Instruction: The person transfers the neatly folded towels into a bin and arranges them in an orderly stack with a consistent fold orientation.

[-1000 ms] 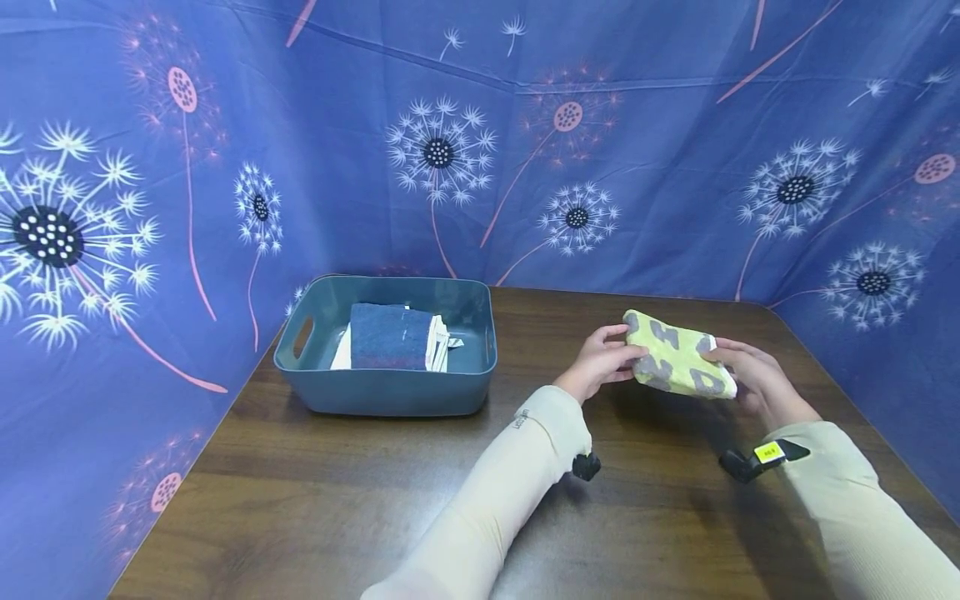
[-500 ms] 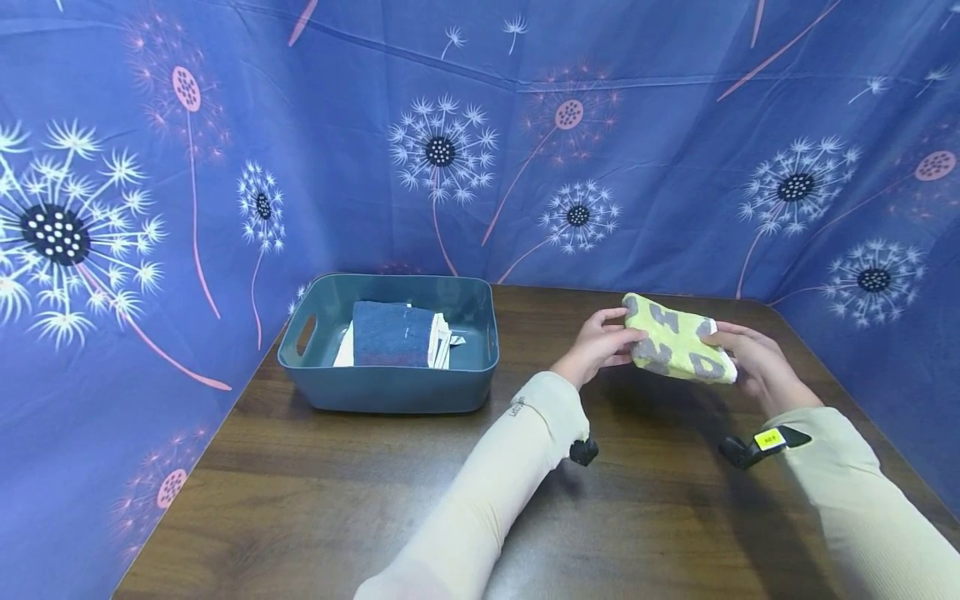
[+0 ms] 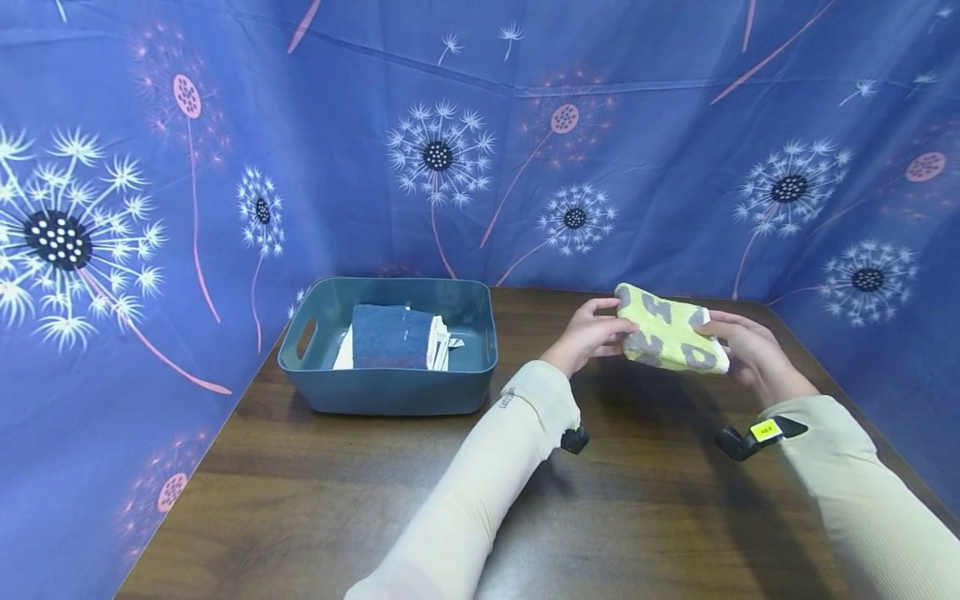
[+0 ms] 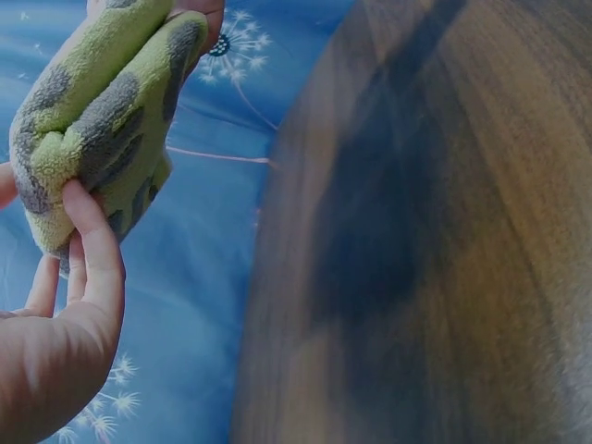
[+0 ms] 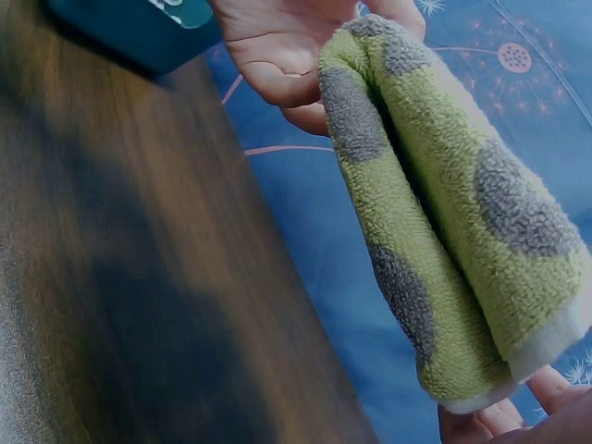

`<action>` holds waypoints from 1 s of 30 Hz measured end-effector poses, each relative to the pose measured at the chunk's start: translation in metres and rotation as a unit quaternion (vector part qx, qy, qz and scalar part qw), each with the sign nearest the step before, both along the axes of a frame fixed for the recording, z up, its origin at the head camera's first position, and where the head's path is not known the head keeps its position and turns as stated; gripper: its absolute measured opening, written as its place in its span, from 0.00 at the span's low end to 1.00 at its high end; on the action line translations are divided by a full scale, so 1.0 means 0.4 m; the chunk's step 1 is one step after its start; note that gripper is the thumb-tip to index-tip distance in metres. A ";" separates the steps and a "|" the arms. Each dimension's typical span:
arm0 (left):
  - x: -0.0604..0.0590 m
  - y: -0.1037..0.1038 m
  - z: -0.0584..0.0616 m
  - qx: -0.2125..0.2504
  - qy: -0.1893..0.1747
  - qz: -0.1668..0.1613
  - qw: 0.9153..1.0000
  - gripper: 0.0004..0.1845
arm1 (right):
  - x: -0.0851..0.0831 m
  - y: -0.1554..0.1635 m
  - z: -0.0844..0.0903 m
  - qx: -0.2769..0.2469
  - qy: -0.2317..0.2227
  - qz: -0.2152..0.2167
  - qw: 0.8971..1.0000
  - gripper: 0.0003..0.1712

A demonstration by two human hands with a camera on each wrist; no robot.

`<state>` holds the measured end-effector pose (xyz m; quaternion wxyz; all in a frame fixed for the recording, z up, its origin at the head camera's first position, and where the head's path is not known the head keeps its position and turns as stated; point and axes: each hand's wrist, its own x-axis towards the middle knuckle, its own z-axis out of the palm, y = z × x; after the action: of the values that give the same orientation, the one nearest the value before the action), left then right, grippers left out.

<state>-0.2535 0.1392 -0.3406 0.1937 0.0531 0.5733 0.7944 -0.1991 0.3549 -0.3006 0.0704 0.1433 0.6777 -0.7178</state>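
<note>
A folded yellow-green towel [image 3: 667, 333] with grey patches is held up over the right part of the table. My left hand [image 3: 588, 336] grips its left end, thumb on the near face and fingers behind. At the other end my right hand [image 3: 750, 348] pinches the white-edged side. The left wrist view shows the towel's thick folds [image 4: 102, 120] with the left fingers [image 4: 92, 240] at its lower end. From the right wrist, the folded layers of the towel [image 5: 416, 213] show, with a white hem at the bottom.
A blue-grey plastic basket [image 3: 397, 392] stands at the back left of the wooden table [image 3: 315, 483]. In it lie a folded dark blue towel [image 3: 392, 336] and white cloth with stripes [image 3: 438, 343]. A blue dandelion-print curtain [image 3: 480, 150] hangs behind and along both sides.
Both hands have raised the towel and shifted it slightly to the left, keeping their hold at its two ends. The basket and its contents have stayed put.
</note>
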 end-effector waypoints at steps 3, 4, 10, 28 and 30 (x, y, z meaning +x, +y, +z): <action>-0.001 -0.010 0.012 -0.005 0.002 0.003 1.000 0.22 | -0.003 -0.011 0.007 -0.022 0.004 -0.004 1.000 0.16; -0.001 -0.014 0.017 -0.007 0.002 0.003 1.000 0.22 | -0.004 -0.014 0.010 -0.041 0.008 -0.004 0.999 0.17; -0.009 -0.028 0.038 -0.024 -0.004 0.019 1.000 0.21 | -0.012 -0.036 0.028 -0.061 0.014 -0.007 0.998 0.15; -0.032 -0.092 0.095 -0.040 0.019 0.026 0.999 0.22 | -0.032 -0.100 0.091 -0.073 0.025 -0.011 0.997 0.20; -0.035 -0.101 0.099 -0.042 0.021 0.028 0.999 0.22 | -0.035 -0.110 0.094 -0.070 0.026 -0.014 0.997 0.20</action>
<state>-0.2675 0.0989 -0.3010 0.1616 0.0454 0.6115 0.7732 -0.2130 0.3107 -0.2630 0.0527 0.1284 0.6252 -0.7680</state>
